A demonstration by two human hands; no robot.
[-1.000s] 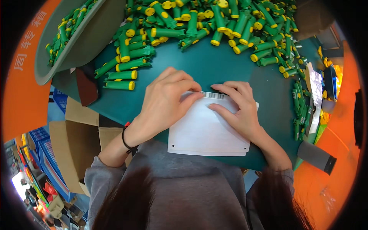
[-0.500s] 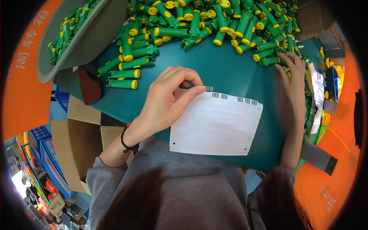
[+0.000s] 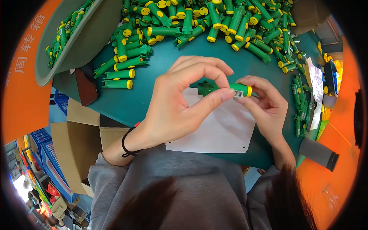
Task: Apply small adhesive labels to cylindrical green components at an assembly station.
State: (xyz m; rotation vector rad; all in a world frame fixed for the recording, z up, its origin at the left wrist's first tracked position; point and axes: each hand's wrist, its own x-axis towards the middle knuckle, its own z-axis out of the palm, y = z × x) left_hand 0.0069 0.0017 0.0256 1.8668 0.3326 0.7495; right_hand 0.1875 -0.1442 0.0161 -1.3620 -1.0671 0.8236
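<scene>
sheet of white paper point(image 3: 209, 132) lies nearest on the green table point(image 3: 166, 63), its upper edge hidden behind the hands. just above it, the right hand point(image 3: 270, 105) pinches the yellow-capped end of a green tube point(image 3: 242, 87) between thumb and fingers. the left hand point(image 3: 178, 103) has thumb and forefinger drawn together at the tube's middle, by a barcode label point(image 3: 238, 93); whether they grip or merely press, i cannot tell. that label seems to be on, though perhaps not fully smoothed. farther right, a small cluster of tubes point(image 3: 295, 91) shows similar labels, so these look finished. a short row of tubes point(image 3: 118, 84) on the left shows none. beyond, on the large heap point(image 3: 237, 20), i make out no labels, so most looks undone. the grey bin point(image 3: 101, 32), far left, holds more tubes.
</scene>
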